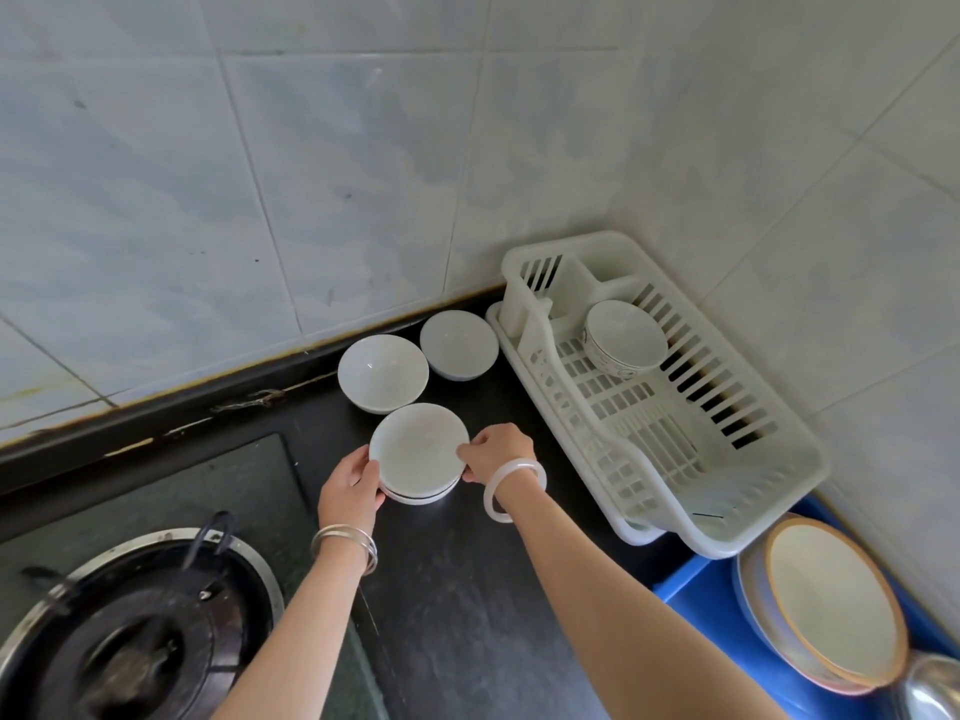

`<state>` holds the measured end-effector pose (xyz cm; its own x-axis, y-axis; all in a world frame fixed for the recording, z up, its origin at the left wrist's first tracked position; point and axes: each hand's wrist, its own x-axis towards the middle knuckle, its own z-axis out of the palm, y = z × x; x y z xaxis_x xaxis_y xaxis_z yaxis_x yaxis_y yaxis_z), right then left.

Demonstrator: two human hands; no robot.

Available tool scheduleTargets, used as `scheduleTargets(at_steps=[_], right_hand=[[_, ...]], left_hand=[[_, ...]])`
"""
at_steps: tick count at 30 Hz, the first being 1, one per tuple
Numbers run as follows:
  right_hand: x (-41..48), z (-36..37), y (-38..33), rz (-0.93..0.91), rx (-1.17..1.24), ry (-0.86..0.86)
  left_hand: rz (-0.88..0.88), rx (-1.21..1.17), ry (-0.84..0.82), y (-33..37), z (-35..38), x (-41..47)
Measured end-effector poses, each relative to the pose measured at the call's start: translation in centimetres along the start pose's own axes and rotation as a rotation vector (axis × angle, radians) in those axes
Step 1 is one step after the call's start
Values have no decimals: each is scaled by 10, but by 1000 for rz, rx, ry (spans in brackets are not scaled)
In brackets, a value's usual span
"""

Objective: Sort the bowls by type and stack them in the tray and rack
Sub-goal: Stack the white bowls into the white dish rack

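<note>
A person stands at a dark counter [457,574] in a tiled corner, both hands on a short stack of shallow white bowls [418,452] that sits on the counter near its middle. The left hand [349,491] grips the stack's left edge, its fingers [371,472] clamped against the rim, with thin metal bangles [345,545] on the wrist. The right hand [497,452] grips the right edge, its fingers [465,454] closed on the rim of the top bowl, with a pale bangle [513,490] on the wrist. Just behind the stack stand two deeper white bowls, one [383,372] close to the stack and the other [458,344] beside it, nearer the wall. To the right lies a white plastic dish rack [769,459] with slotted sides; one patterned bowl [625,337] sits upright in its far end. In front of the rack, a blue tray [696,589] holds several plates [831,595] leaning on edge. A gas burner [135,631] lies at the lower left.
</note>
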<state>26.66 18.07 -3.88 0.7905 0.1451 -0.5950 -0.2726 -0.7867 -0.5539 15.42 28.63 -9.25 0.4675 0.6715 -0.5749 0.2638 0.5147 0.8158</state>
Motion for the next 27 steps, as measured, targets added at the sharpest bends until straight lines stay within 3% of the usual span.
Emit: scheduleTargets(at_steps=[8, 12, 16, 21, 27], right_hand=[[6, 1, 4, 100, 343, -291], [4, -4, 8, 31, 238, -244], [-4, -27, 15, -19, 334, -197], [-22, -87, 18, -105, 452, -176], [-23, -172, 30, -182, 359, -31]], left_hand=[[-145, -12, -66, 16, 1, 1], [-138, 33, -54, 21, 4, -6], [-87, 50, -103, 34, 15, -20], [-14, 90, -234, 66, 49, -43], [60, 121, -388, 93, 121, -73]])
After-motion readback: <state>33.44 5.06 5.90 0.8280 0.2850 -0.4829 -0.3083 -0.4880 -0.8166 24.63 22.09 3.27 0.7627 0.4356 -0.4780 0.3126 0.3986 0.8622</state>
